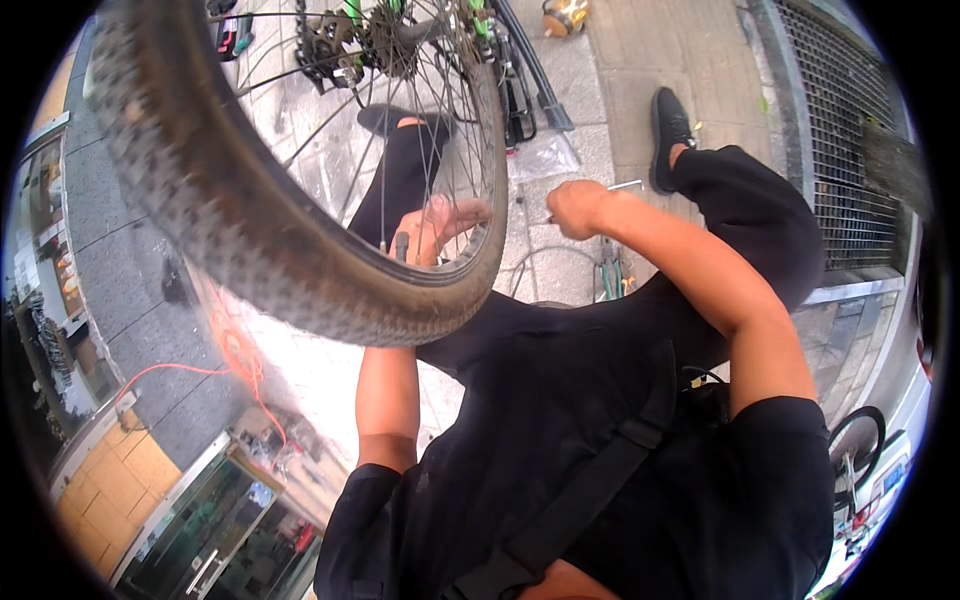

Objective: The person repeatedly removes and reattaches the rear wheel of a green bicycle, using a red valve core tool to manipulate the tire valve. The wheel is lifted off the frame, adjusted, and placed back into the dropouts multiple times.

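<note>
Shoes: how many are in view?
2: the left shoe, seen through the bicycle wheel, and the right shoe, on the paving to the wheel's right.

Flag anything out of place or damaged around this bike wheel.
An orange cord or hose lies in an untidy tangle on the paving at lower left, and a clear plastic bag lies loose beyond the right hand. No damage stands out on the wheel.

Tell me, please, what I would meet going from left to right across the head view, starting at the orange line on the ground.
Orange line → left hand → right hand → right shoe → metal grating.
</note>
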### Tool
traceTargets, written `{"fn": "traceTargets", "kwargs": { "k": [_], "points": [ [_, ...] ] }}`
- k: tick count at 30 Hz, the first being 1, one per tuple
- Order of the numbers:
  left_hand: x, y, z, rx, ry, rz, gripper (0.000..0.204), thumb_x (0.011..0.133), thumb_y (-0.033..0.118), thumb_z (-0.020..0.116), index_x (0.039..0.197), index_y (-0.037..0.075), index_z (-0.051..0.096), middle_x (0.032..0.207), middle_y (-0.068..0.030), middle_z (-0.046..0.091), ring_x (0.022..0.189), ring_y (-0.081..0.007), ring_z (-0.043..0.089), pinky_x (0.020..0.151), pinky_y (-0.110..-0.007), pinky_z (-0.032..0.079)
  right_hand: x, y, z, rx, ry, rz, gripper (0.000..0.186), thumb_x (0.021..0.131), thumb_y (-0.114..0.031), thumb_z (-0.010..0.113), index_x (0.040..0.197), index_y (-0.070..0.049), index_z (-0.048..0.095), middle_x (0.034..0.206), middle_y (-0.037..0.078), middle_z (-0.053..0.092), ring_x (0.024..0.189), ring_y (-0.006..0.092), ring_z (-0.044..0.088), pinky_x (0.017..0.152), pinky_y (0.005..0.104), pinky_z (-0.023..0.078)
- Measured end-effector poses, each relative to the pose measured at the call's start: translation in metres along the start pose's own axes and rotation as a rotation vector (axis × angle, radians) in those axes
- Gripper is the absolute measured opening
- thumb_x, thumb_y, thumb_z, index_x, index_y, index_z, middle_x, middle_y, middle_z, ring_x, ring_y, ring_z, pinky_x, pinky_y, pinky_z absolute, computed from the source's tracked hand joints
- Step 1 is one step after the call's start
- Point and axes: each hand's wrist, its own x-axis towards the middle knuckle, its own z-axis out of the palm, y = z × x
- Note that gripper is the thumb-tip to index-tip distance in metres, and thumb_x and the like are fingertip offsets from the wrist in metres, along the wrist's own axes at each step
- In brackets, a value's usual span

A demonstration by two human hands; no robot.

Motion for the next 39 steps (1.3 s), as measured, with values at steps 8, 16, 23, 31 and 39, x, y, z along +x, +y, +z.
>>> {"fn": "traceTargets", "kwargs": {
  "k": [8,16,23,31,39],
  "points": [
    [0.025,-0.001,-0.015,-0.415,-0.098,-0.009,0.080,0.108,0.056,0.045,0.147,-0.014,0.041,0.138,-0.0307,0.060,0.121,-0.0366,0.068,0.103,-0.047,0.055,-0.066,-0.040,-0.053,0.166,0.316,-0.136,0.028,0.097,-0.023,0.058,0.098,0.000,0.074,0.093,0.027,0.073,0.092,0.0476,0.070,0.083,0.0546,0.055],
    [0.017,0.021,0.000,-0.159,-0.029,0.017,0.079,0.105,0.051,0.058,0.143,-0.017,0.046,0.129,-0.0249,0.065,0.113,-0.0339,0.070,0.098,-0.044,0.058,-0.042,-0.040,-0.062,0.378,0.485,-0.199,0.029,0.099,-0.025,0.057,0.096,-0.001,0.072,0.096,0.027,0.072,0.096,0.0474,0.069,0.087,0.0556,0.053],
    [0.014,0.017,0.004,-0.212,-0.027,0.057,0.076,0.103,0.051,0.063,0.140,-0.015,0.050,0.120,-0.0185,0.066,0.109,-0.0278,0.069,0.098,-0.040,0.055,-0.030,-0.042,-0.065,0.540,0.497,-0.280,0.029,0.097,-0.026,0.061,0.098,0.001,0.073,0.094,0.026,0.072,0.093,0.0453,0.070,0.083,0.0527,0.054],
    [0.019,0.021,0.001,-0.003,0.001,0.090,0.076,0.103,0.053,0.058,0.138,-0.014,0.054,0.131,-0.0213,0.064,0.123,-0.0267,0.061,0.107,-0.039,0.045,-0.016,-0.051,-0.065,0.977,0.072,-0.103,0.029,0.099,-0.027,0.066,0.103,-0.001,0.077,0.074,0.008,0.068,0.065,0.0194,0.063,0.062,0.0378,0.051],
    [0.017,0.021,0.005,-0.045,0.033,0.091,0.074,0.104,0.053,0.056,0.135,-0.014,0.058,0.133,-0.0233,0.064,0.125,-0.0282,0.060,0.108,-0.040,0.044,-0.004,-0.053,-0.058,1.324,-0.143,-0.063,0.018,0.101,-0.019,0.068,0.093,-0.004,0.072,0.064,-0.002,0.055,0.051,0.0077,0.047,0.045,0.0255,0.036]
  ]
}}
